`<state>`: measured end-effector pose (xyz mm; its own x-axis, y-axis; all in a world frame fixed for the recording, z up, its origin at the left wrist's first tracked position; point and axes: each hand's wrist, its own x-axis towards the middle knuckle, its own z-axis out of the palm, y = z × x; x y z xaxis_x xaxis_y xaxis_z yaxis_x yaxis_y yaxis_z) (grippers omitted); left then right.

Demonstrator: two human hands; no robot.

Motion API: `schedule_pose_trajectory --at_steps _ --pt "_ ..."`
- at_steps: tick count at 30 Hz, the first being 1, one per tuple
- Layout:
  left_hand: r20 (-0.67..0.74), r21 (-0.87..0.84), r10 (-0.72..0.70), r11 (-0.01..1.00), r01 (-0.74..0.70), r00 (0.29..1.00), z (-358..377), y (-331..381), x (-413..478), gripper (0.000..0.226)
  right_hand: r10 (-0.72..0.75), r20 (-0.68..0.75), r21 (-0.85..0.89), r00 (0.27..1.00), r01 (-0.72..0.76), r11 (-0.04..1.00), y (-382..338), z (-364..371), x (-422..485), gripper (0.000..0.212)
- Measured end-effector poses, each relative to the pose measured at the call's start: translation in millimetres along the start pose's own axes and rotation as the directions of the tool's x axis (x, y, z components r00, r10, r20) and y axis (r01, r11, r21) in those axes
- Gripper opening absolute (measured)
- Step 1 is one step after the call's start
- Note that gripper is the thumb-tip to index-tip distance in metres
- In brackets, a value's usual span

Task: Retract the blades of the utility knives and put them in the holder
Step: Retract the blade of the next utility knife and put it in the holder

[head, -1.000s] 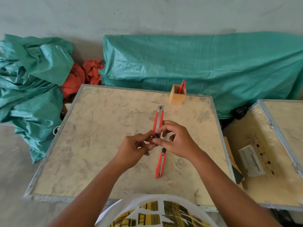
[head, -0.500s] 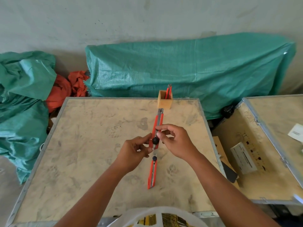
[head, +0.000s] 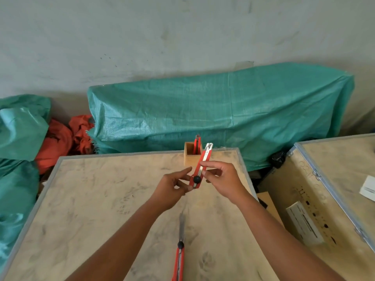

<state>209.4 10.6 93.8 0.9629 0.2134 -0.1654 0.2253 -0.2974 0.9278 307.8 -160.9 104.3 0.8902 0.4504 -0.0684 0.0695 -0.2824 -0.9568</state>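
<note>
My right hand (head: 224, 182) pinches a red utility knife (head: 203, 165) near its black knob, the metal tip pointing up and away toward the wooden holder (head: 189, 155). My left hand (head: 172, 188) touches the knife's lower end with its fingertips, the index finger lifted off. The holder stands at the table's far edge with one red knife (head: 196, 144) upright in it. A second red knife (head: 179, 258) lies on the table near me, its blade extended away from me.
The work surface is a dusty wooden panel (head: 91, 209) with a metal rim. A wooden crate (head: 304, 199) with paper labels sits to the right. Green tarps (head: 213, 114) and orange cloth (head: 60, 138) lie behind, against the wall.
The held knife has risen and moved farther away, toward the holder, tilting right. My left index finger has come off it. The camera has tilted up.
</note>
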Motion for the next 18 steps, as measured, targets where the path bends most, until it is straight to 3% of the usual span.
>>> schedule_pose_trajectory --at_steps 12,18 --pt "-0.003 0.003 0.0 1.0 0.0 1.0 -14 -15 163 0.042 -0.089 -0.14 -0.209 0.986 0.059 0.976 35 7 174 0.034" --pt "-0.05 0.191 -0.179 0.964 0.185 0.983 3 -46 190 0.074 -0.111 -0.128 -0.358 0.986 0.059 0.932 73 30 197 0.032"
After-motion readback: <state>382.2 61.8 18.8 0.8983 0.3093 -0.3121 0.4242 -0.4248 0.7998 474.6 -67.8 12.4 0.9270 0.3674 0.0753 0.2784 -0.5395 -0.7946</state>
